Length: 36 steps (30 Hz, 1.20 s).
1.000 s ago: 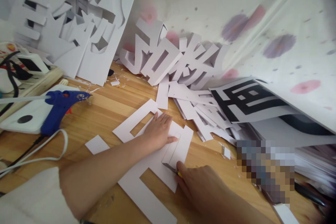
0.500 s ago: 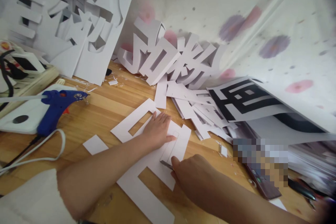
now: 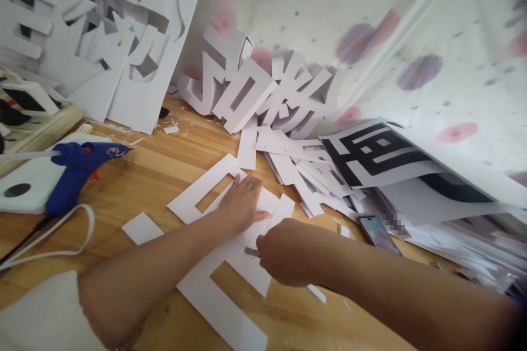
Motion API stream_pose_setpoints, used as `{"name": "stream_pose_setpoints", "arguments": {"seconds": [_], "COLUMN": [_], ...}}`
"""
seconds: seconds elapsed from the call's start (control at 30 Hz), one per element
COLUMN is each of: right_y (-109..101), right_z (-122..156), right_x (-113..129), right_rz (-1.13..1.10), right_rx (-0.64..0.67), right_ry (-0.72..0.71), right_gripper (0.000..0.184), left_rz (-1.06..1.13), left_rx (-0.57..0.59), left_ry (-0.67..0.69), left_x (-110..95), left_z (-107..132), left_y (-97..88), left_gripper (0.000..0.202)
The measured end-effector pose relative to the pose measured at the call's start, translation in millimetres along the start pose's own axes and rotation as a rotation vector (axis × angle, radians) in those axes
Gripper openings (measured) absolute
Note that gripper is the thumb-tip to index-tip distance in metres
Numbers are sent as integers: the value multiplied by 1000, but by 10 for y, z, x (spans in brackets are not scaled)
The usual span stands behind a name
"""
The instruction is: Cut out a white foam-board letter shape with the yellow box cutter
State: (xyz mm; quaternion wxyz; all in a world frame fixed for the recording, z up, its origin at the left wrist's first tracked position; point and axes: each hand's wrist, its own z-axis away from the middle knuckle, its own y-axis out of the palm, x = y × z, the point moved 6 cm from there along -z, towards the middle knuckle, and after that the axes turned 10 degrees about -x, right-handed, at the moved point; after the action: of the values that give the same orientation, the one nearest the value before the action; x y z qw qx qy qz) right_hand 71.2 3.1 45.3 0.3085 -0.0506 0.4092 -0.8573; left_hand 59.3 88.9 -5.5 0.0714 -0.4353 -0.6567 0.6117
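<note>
A white foam-board cutout (image 3: 230, 315) shaped like part of a character lies flat on the wooden table, with a thin rectangle outlined on its surface. My left hand (image 3: 240, 205) presses on its upper part, fingers stretched out and thumb spread to the right. Just below and to the right, my right hand (image 3: 288, 252) is closed around a utility knife (image 3: 252, 252). Only its grey blade shows, tip low against the board beside the outline; the handle is hidden in my fist. A small white offcut (image 3: 143, 228) lies left of the cutout.
A blue glue gun (image 3: 78, 170) with a white cable rests at left. White cut-out characters (image 3: 247, 90) lean against the flowered curtain, near a pile of white strips (image 3: 304, 170). Black-printed sheets (image 3: 379, 153) and a phone (image 3: 379, 235) are at right.
My right hand has shifted slightly up along the board with the knife, and its forearm now lies flatter. The view has drifted a little. My left hand stays on the board.
</note>
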Motion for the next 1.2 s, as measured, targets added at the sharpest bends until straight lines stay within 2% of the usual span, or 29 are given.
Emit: {"name": "stream_pose_setpoints", "arguments": {"seconds": [0.17, 0.27, 0.4, 0.6, 0.7, 1.03, 1.2], "right_y": [22, -18, -10, 267, 338, 343, 413], "right_z": [-135, -93, 41, 134, 152, 175, 277], "right_x": [-80, -32, 69, 49, 36, 59, 16], "right_rz": [-17, 7, 32, 37, 29, -26, 5], "right_rx": [112, 101, -15, -239, -284, -335, -474], "right_ry": [36, 23, -1, 55, 104, 188, 167], "right_gripper": [22, 12, 11, 15, 18, 14, 16], "left_rz": [-3, 3, 10, 20, 25, 28, 42], "left_rx": [-19, -9, 3, -8, -17, -61, -104], "left_ry": [11, 14, 10, 3, 6, 29, 65], "left_x": [1, -1, 7, 34, 40, 20, 5], "left_z": [18, 22, 11, -4, -4, 1, -1], "left_y": [-21, -31, -25, 0, 0, -55, -140], "left_gripper": [56, 58, 62, 64, 65, 59, 52]}}
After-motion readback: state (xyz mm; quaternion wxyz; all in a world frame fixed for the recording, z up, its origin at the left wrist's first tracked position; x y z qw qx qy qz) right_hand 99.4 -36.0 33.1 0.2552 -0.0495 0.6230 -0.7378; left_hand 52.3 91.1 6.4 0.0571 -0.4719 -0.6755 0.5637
